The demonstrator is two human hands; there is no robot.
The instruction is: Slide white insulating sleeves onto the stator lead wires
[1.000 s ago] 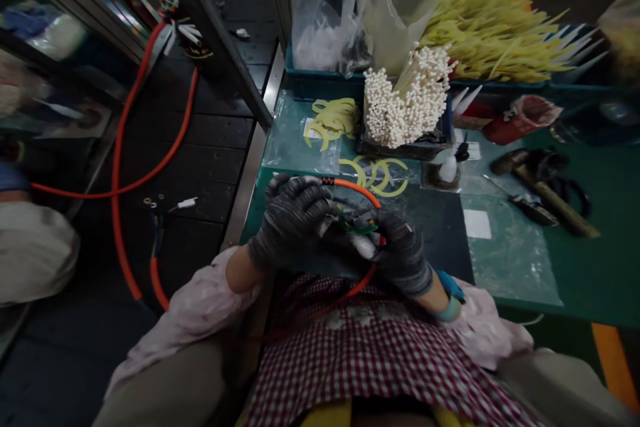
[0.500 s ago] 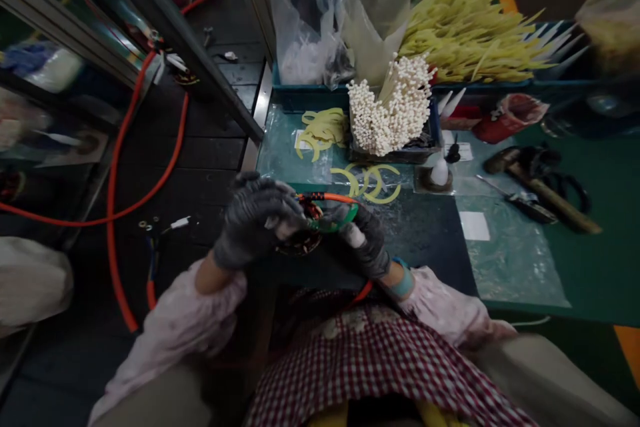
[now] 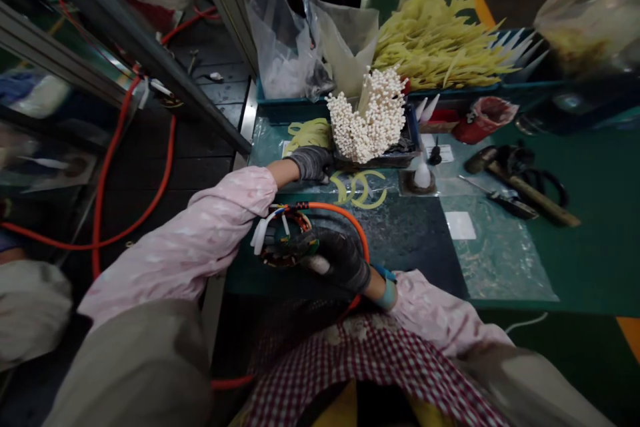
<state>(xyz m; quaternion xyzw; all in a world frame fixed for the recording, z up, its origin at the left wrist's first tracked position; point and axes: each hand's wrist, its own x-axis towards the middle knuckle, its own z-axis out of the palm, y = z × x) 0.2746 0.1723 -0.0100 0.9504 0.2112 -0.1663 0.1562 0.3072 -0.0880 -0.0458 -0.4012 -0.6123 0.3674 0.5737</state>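
White-tipped bundle (image 3: pixel 370 127): my landmark; every place below is reckoned from it.
Wound ring (image 3: pixel 280 259): I have it on the wearer's side of the bundle, off to its left, tilted in the right hand.
Right hand (image 3: pixel 343 257): gloved, fingers wrapped over the ring's edge, grasping it.
Left hand (image 3: pixel 313 162): beside the bundle's left edge, reaching over the near end of the yellow strips (image 3: pixel 310 132); fingers bent downward, but I cannot tell whether they pinch anything.
Done, by my judgement: the orange cable (image 3: pixel 345 213) meets the ring's wires on the bundle's near side, and white sleeves (image 3: pixel 259 235) already cover some leads.
Left over: crescent strips (image 3: pixel 367 190) lie loose just nearer the wearer than the bundle, apart from the ring; whether the wire joints are finished I cannot make out.
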